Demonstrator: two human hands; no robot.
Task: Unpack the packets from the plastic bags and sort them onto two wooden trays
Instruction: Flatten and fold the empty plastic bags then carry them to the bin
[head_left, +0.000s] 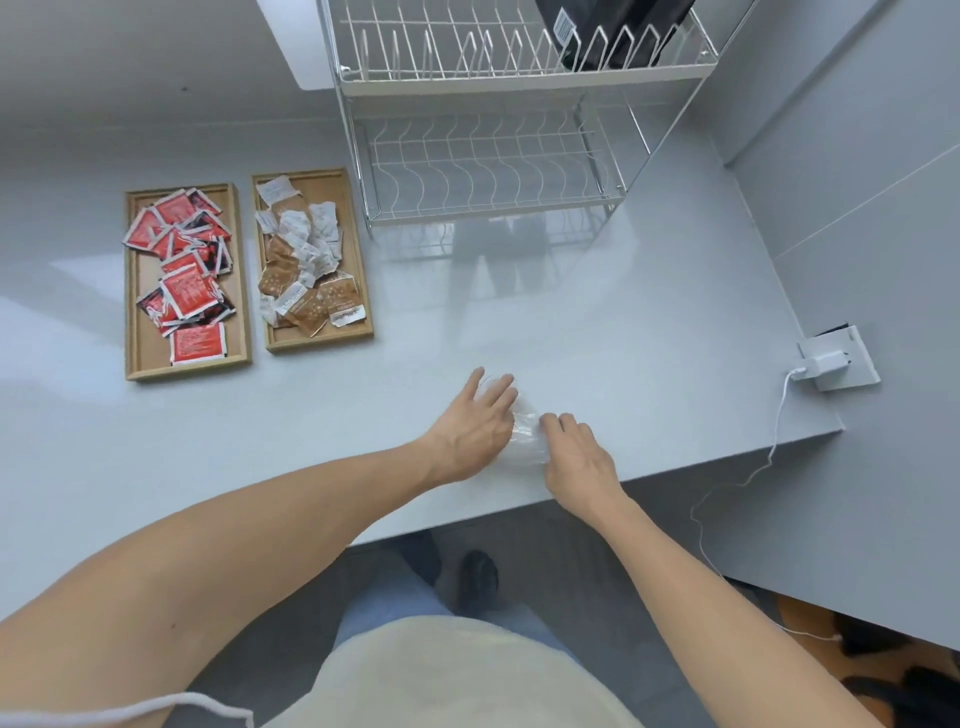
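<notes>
Both hands work a clear plastic bag (527, 439) near the front edge of the grey counter (597, 322). The left hand (475, 428) lies palm down with its fingers (498, 392) spread and almost straight, pressing on the far end of the bag. The right hand (579, 457) is just beside it, fingers (553, 422) curled down onto the bag's middle; whether they pinch the film or only press it cannot be told. The bag is crumpled flat between the two hands, and no packet shows inside it. Well to the left, two wooden trays sit side by side, close but not touching. The left tray (136, 312) holds a loose heap of red packets (189, 270). The right tray (358, 291) holds brown and white packets (304, 260). Behind the hands stands a white wire rack (493, 171), and at the counter's right edge a charger (826, 361) sits in a socket, its cable (776, 431) hanging over the edge.
</notes>
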